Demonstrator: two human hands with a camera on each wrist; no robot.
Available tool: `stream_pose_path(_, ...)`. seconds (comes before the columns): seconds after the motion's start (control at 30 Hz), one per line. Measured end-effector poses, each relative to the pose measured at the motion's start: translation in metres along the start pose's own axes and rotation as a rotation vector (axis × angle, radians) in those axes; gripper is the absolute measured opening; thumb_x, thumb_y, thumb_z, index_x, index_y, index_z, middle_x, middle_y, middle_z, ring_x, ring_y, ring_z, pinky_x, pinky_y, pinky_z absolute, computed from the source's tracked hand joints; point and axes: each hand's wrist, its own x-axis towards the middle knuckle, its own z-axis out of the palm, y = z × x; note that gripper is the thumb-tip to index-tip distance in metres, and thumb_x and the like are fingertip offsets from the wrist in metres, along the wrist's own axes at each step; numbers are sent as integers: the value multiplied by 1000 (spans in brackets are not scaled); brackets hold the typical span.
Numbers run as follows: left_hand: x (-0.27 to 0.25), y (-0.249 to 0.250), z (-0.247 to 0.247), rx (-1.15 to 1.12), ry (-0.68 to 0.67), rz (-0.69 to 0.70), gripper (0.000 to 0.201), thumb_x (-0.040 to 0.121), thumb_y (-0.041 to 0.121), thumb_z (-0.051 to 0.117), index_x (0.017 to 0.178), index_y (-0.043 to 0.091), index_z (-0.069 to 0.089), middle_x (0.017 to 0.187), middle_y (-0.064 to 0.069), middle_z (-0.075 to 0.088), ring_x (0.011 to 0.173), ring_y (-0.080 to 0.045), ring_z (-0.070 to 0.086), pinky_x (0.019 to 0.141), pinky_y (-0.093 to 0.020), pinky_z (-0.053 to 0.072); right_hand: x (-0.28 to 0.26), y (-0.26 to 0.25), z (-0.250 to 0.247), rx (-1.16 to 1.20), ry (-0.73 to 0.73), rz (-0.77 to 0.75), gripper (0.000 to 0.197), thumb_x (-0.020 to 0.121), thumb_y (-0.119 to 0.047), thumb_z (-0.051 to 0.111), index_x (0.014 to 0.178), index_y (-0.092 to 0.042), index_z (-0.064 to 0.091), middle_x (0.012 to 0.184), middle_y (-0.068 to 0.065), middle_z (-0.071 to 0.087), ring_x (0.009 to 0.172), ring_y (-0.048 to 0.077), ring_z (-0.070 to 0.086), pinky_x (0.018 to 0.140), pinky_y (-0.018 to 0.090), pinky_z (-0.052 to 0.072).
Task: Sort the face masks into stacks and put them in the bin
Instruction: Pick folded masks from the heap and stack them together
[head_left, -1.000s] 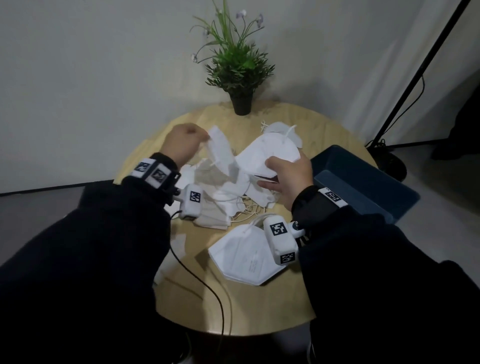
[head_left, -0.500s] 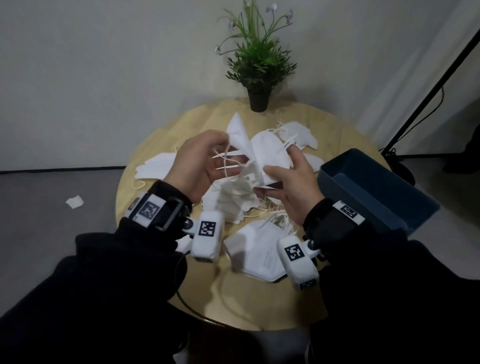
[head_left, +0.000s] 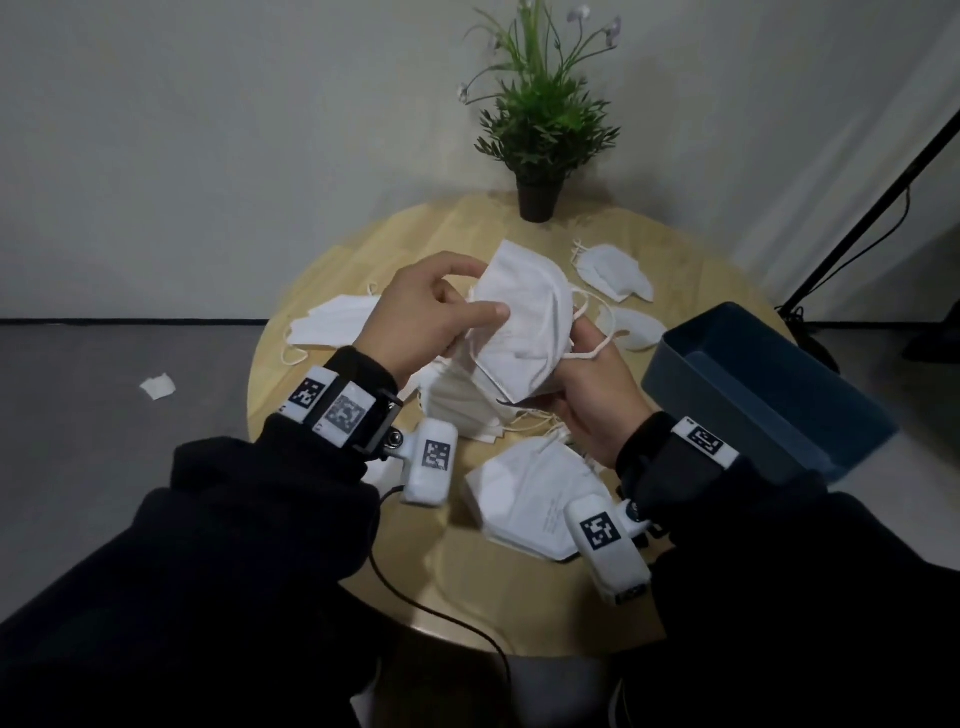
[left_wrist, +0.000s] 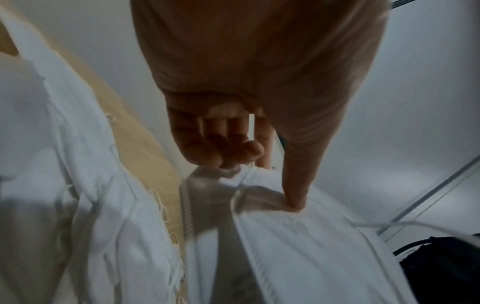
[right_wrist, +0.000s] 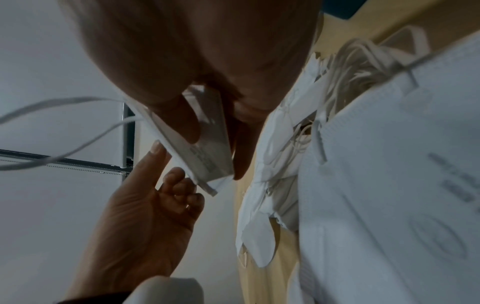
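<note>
Both hands hold white folded face masks (head_left: 524, 317) up above the round wooden table (head_left: 519, 613). My left hand (head_left: 426, 312) pinches their left edge, thumb on the front face (left_wrist: 296, 205). My right hand (head_left: 592, 395) grips the lower right corner (right_wrist: 205, 162), an ear loop draped over its fingers. Beneath them lies a loose pile of masks (head_left: 457, 410). A neat stack of masks (head_left: 530, 499) sits near my right wrist. A dark blue bin (head_left: 769, 384) stands at the table's right edge.
A potted plant (head_left: 540, 130) stands at the table's far edge. Flat masks (head_left: 332, 322) lie at the left, and small masks (head_left: 613, 270) at the back right. A black stand pole (head_left: 872, 208) leans at the right. A white scrap (head_left: 158, 387) lies on the floor.
The two hands have brought their masks together and raised them, now flat against each other and facing me. The head view has shifted slightly.
</note>
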Motion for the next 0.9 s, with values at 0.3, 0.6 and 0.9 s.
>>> stream_pose_path(0.3, 10, -4, -13, -91, 115, 88, 16, 84, 9, 84, 90, 13, 69, 88, -4, 74, 76, -12, 68, 63, -26, 53, 8, -3, -17, 238, 235, -8, 27, 101, -8, 62, 126, -10, 71, 125, 13, 75, 119, 35, 70, 106, 56, 53)
stream_pose_path(0.6, 3, -12, 3, -301, -68, -67, 16, 89, 2, 77, 92, 14, 66, 101, -13, 69, 88, -22, 69, 76, -35, 56, 1, -12, -19, 337, 136, 59, 28, 99, 0, 60, 79, -16, 71, 79, 9, 66, 66, 22, 63, 58, 33, 52)
stream_pose_path(0.9, 0, -12, -3, -246, 10, -27, 19, 93, 1, 73, 91, 17, 63, 81, -3, 72, 69, -17, 68, 57, -25, 52, -6, -27, -33, 502, 198, 67, 28, 99, -18, 46, 71, -14, 48, 66, 7, 51, 66, 23, 56, 73, 38, 53)
